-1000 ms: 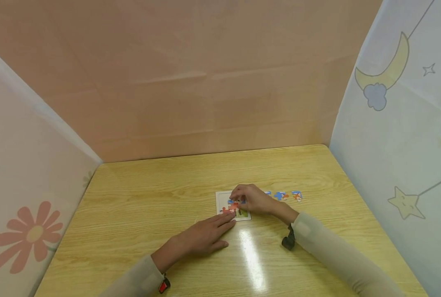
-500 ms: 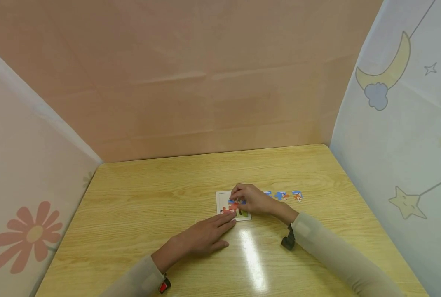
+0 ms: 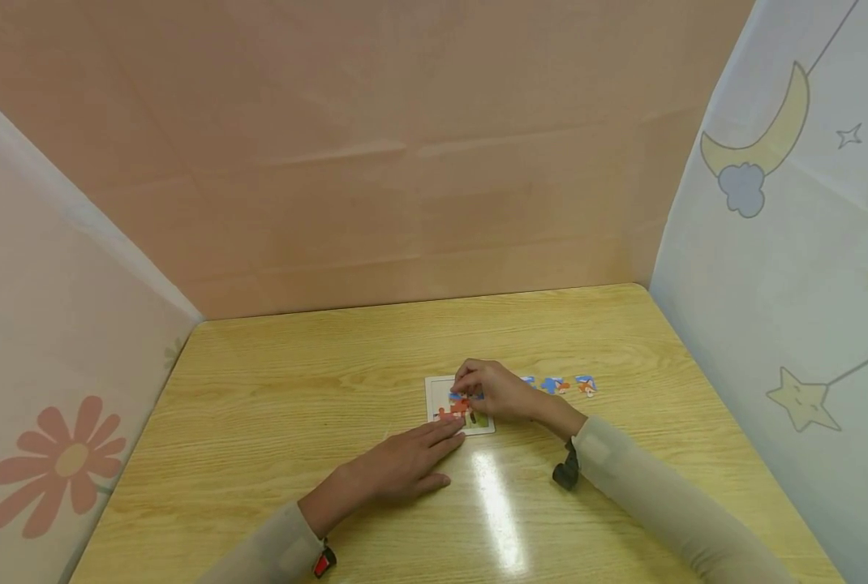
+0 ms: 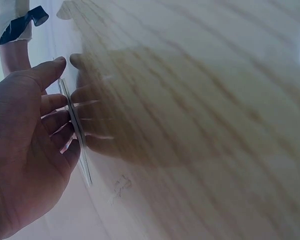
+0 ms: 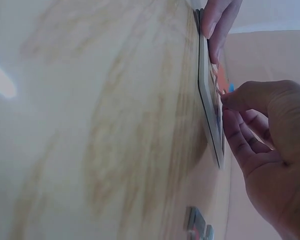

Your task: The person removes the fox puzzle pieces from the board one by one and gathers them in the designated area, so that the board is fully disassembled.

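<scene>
A small jigsaw puzzle board with a pale rim lies on the table, partly covered by both hands. My left hand rests its straight fingertips on the board's near edge, over the lower pieces. Above the board's middle, my right hand pinches a red and blue puzzle piece between thumb and fingers. In the right wrist view, the thumb and fingertips meet at the orange-red piece close over the board. The left wrist view shows the board edge-on under the left fingers.
To the right of the board, loose puzzle pieces lie in a row: one with a fox picture, a blue one and one partly behind the right hand. Cloth walls enclose the wooden table at the back and sides.
My right hand has shifted up very slightly with the piece still between its fingers. The left hand, the board and the loose pieces stay where they were.
</scene>
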Action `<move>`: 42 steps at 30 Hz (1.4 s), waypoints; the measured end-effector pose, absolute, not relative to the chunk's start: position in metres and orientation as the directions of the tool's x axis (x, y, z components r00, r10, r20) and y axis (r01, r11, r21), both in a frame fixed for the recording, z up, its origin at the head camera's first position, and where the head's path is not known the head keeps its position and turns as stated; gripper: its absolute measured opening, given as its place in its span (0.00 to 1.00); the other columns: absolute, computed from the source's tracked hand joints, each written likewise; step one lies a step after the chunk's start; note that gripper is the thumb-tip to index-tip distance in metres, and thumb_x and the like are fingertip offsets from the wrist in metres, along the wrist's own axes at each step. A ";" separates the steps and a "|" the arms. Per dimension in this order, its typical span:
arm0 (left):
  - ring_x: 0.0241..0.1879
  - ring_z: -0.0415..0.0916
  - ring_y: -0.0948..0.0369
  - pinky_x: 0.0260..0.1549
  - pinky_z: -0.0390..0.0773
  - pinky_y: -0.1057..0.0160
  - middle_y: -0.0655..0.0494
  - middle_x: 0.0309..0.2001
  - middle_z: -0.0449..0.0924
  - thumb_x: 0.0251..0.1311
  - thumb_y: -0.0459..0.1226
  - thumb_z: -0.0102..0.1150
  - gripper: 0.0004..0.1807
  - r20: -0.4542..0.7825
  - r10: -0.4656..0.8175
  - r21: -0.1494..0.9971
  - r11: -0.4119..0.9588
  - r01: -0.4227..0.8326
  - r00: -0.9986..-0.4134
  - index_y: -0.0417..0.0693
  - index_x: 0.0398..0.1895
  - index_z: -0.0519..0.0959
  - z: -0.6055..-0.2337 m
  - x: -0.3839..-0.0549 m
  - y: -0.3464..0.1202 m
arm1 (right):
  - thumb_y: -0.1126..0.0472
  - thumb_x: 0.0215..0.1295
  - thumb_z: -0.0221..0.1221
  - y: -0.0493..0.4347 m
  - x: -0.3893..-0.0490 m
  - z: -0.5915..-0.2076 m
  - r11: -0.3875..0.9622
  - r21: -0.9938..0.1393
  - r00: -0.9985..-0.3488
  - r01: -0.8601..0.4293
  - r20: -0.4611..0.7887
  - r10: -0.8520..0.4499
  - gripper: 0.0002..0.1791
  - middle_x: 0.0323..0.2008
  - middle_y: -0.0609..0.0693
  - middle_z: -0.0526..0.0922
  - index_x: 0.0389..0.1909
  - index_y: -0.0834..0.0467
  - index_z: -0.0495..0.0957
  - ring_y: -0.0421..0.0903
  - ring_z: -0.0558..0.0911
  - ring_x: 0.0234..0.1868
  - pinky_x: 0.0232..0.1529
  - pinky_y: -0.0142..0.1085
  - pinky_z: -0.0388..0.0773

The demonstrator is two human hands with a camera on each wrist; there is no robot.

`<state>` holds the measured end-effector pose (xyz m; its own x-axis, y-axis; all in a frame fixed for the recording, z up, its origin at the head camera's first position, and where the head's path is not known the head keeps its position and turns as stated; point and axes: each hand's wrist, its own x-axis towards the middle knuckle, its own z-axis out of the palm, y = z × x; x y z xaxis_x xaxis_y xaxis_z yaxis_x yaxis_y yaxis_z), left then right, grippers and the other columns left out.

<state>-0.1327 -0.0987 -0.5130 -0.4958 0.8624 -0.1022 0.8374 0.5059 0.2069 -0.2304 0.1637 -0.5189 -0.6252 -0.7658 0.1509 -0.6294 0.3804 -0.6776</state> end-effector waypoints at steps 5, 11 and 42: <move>0.84 0.49 0.53 0.79 0.60 0.55 0.49 0.86 0.47 0.83 0.53 0.46 0.37 -0.103 0.860 0.212 0.509 0.834 -0.499 0.44 0.85 0.56 -0.513 -0.133 -0.098 | 0.79 0.65 0.63 0.164 -0.232 -0.517 0.378 -0.676 -0.616 -0.633 0.143 -0.775 0.16 0.51 0.54 0.82 0.51 0.67 0.88 0.47 0.86 0.45 0.46 0.33 0.87; 0.84 0.48 0.53 0.80 0.60 0.55 0.50 0.86 0.47 0.83 0.52 0.47 0.37 -0.110 0.859 0.218 0.511 0.831 -0.500 0.44 0.85 0.56 -0.512 -0.132 -0.098 | 0.79 0.65 0.64 0.164 -0.236 -0.518 0.376 -0.674 -0.609 -0.636 0.138 -0.781 0.15 0.50 0.54 0.82 0.50 0.66 0.88 0.46 0.86 0.43 0.45 0.30 0.86; 0.84 0.50 0.53 0.79 0.61 0.55 0.49 0.86 0.48 0.84 0.52 0.46 0.36 -0.103 0.863 0.210 0.505 0.837 -0.495 0.43 0.85 0.57 -0.511 -0.133 -0.098 | 0.75 0.68 0.65 0.173 -0.242 -0.524 0.382 -0.706 -0.645 -0.596 0.138 -0.751 0.13 0.49 0.50 0.87 0.49 0.62 0.89 0.42 0.87 0.46 0.48 0.31 0.86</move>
